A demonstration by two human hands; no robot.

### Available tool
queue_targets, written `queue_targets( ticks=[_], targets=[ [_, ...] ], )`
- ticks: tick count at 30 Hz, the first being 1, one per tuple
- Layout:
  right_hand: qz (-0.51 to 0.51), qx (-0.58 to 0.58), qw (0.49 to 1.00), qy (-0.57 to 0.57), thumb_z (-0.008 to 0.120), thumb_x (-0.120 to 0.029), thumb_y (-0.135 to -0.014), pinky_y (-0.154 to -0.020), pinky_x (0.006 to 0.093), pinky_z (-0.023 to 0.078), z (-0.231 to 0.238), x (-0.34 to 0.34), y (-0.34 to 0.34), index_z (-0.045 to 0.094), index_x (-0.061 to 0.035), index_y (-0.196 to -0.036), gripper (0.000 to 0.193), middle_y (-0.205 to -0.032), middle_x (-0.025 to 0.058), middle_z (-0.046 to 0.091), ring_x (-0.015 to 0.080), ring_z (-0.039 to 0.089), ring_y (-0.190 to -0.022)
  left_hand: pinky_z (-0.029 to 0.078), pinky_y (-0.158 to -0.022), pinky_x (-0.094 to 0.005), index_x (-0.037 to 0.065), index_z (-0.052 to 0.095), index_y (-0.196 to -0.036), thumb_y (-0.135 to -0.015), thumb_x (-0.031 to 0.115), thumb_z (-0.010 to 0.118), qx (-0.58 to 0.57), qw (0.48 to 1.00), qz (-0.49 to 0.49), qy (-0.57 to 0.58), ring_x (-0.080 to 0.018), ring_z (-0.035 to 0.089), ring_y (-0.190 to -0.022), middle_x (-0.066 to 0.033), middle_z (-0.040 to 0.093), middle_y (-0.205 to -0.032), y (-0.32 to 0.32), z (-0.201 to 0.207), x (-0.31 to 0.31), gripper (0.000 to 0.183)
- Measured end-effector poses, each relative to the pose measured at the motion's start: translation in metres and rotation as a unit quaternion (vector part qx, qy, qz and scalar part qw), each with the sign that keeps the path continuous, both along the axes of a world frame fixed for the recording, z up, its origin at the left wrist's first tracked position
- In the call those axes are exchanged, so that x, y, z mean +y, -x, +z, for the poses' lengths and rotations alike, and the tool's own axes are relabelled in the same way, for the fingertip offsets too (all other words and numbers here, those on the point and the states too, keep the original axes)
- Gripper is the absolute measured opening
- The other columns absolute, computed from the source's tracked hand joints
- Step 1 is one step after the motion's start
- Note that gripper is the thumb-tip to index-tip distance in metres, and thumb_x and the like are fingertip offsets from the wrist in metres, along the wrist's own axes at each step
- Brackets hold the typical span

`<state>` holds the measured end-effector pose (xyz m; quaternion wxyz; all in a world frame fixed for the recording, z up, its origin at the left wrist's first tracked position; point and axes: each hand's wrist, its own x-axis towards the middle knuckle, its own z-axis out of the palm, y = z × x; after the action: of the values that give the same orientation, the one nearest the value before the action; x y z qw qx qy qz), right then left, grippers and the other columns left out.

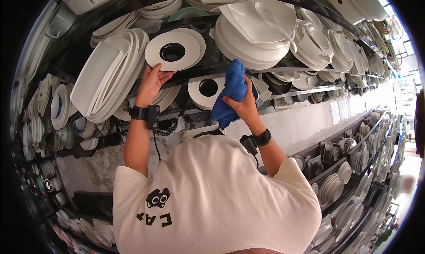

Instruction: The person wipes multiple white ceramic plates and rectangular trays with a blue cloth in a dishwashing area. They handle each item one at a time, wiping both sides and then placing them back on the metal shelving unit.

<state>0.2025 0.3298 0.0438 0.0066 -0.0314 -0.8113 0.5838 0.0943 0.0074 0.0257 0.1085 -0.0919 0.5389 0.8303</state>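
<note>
Dark shelf (pixel 195 72) carries stacked white plates (pixel 256 32), black-centred plate (pixel 175 50).

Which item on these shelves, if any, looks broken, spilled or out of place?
Nothing stands out. The white plates lean in orderly stacks along the shelf, with no chips or spills visible. The left hand touches the rim of a round plate with a black centre; the right hand grips a blue cloth.

Bright light comes from the right side w/ white glare by the windows (pixel 409 77). Left side is darker. Edges bend round & go black. Far right looks blurry.
</note>
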Motion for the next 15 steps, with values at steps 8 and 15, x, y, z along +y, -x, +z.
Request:
queue_targets(
  ticks=[8,15],
  targets=[
    [-0.003,0.009,1.000,-0.017,0.081,-0.025,-0.071,-0.095,0.0400,0.050,-0.007,0.001,-0.003,0.026,-0.0126,-0.145,0.093,-0.119,0.0247,0.062,0.0362,0.064,-0.107,0.058,-0.080,-0.0329,0.007,0.037,-0.132,-0.102,0.027,0.051,-0.004,0.999,-0.026,0.026,-0.0305,0.067,-0.102,-0.0203,0.063,-0.116,0.008,0.006,0.004,0.039],
    [0.003,-0.020,1.000,0.007,0.081,-0.025,-0.072,-0.093,0.0396,0.051,-0.009,0.003,-0.003,0.025,-0.0116,-0.145,0.093,-0.118,0.0251,0.062,0.0359,0.065,-0.106,0.056,-0.085,-0.0356,0.005,0.040,-0.125,-0.104,0.031,0.043,-0.010,0.997,-0.068,0.017,-0.0313,0.066,-0.106,-0.0208,0.063,-0.116,0.013,0.003,-0.009,0.034]
  ],
)
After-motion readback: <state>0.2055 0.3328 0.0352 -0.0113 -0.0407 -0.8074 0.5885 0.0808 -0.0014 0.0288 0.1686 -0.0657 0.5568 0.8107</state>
